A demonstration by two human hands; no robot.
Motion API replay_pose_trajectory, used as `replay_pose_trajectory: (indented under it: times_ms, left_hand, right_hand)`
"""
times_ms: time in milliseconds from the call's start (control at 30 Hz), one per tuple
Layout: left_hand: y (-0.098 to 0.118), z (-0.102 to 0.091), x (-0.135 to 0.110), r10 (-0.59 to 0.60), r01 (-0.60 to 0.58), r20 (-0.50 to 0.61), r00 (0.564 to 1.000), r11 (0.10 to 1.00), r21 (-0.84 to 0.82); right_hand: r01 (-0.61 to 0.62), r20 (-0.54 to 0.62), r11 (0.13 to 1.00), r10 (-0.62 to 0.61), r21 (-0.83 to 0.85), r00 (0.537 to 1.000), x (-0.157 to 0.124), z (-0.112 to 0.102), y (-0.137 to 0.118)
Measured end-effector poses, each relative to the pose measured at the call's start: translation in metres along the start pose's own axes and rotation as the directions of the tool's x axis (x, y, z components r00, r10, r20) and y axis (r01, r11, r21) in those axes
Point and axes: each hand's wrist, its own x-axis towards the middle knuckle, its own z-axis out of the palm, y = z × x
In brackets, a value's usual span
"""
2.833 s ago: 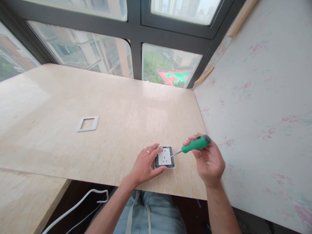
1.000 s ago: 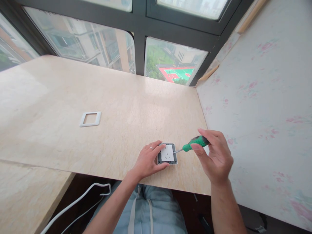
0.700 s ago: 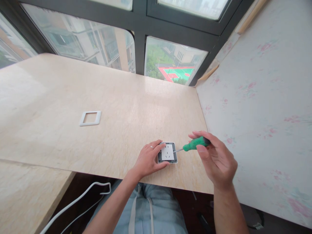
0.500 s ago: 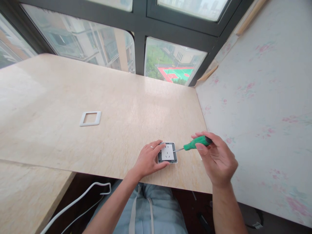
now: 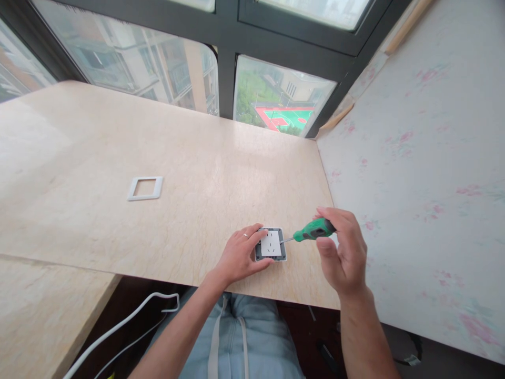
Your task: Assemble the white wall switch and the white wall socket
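5-slot pwr socket [image 5: 271,244], face up w/ grey surround exposed, sits nr front edge of marble-look countertop [image 5: 205,173], toward its R end. L hand [image 5: 240,253] grasps it: fingers over upper L corner, thumb along near edge; ring on one finger. R hand [image 5: 342,251] has green/blk screwdriver [image 5: 314,230] by the handle, btwn thumb & fingers, shaft slanting down-L, tip at R side of white insert; exact contact too small to tell. White cover frame [image 5: 157,188] lies flat farther L, well apart. Floral wallpaper [image 5: 430,158] to R, dk window frame [image 5: 226,68] behind. White cable [image 5: 118,322] below, L.
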Motion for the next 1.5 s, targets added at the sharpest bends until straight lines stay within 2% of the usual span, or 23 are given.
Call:
replay_pose_trajectory:
  times_ms: [67,167,233,367,467,567,633,767,867,1133,1233,1300,1367,1500]
  left_hand:
    - [0.000,0.000,0.000,0.000,0.000,0.002,1.000,1.000,-0.003]
    - [0.000,0.000,0.000,-0.002,0.002,0.006,1.000,1.000,-0.002]
    - [-0.001,0.000,0.000,0.000,0.000,0.007,1.000,1.000,0.003]
    - [-0.002,0.001,-0.001,0.004,-0.005,0.008,1.000,1.000,0.011]
    - [-0.002,0.002,-0.001,0.008,-0.008,0.008,1.000,1.000,0.013]
    - [-0.001,0.001,-0.001,0.008,-0.008,0.005,1.000,1.000,0.006]
    - [-0.001,0.001,-0.001,0.004,-0.004,0.005,1.000,1.000,0.003]
    - [-0.002,0.001,-0.001,0.006,-0.006,0.005,1.000,1.000,0.007]
    - [-0.002,0.002,-0.001,0.007,-0.007,0.000,1.000,1.000,0.005]
    - [-0.001,0.000,-0.001,0.006,-0.006,0.003,1.000,1.000,0.006]
    - [0.000,0.000,0.000,0.007,-0.007,0.004,1.000,1.000,0.004]
    - [0.000,-0.001,0.000,0.005,-0.005,0.005,1.000,1.000,0.001]
    - [0.001,-0.001,0.000,0.000,0.000,0.010,1.000,1.000,0.000]
    - [0.001,-0.001,0.000,-0.004,0.004,0.014,1.000,1.000,0.002]
  right_hand:
    - [-0.079,0.028,0.993,0.077,0.090,0.997,-0.001,0.000,-0.005]
    - [-0.236,0.074,0.934,0.224,0.269,0.972,-0.004,-0.001,-0.011]
    - [-0.267,0.068,0.901,0.260,0.341,0.963,-0.005,-0.001,-0.012]
    - [-0.176,-0.010,0.938,0.188,0.299,0.982,-0.007,0.002,-0.004]
    - [-0.076,-0.076,0.980,0.091,0.187,0.993,-0.006,0.004,0.004]
    - [-0.011,-0.093,0.996,0.019,0.088,0.995,-0.005,0.007,0.005]
    - [-0.047,-0.067,0.992,0.055,0.115,0.996,-0.005,0.007,0.002]
    - [-0.193,0.005,0.937,0.200,0.290,0.980,-0.008,0.006,-0.006]
    - [-0.202,-0.032,0.921,0.225,0.333,0.974,-0.012,0.005,-0.007]
    - [-0.123,-0.175,0.971,0.160,0.205,0.971,-0.012,0.010,0.003]
    - [-0.073,-0.185,0.992,0.092,0.106,0.978,-0.012,0.010,0.008]
    - [-0.077,-0.170,0.994,0.090,0.083,0.981,-0.013,0.009,0.008]
    - [-0.116,-0.148,0.985,0.135,0.131,0.980,-0.014,0.009,0.005]
    - [-0.225,-0.120,0.902,0.286,0.368,0.951,-0.014,0.009,-0.006]
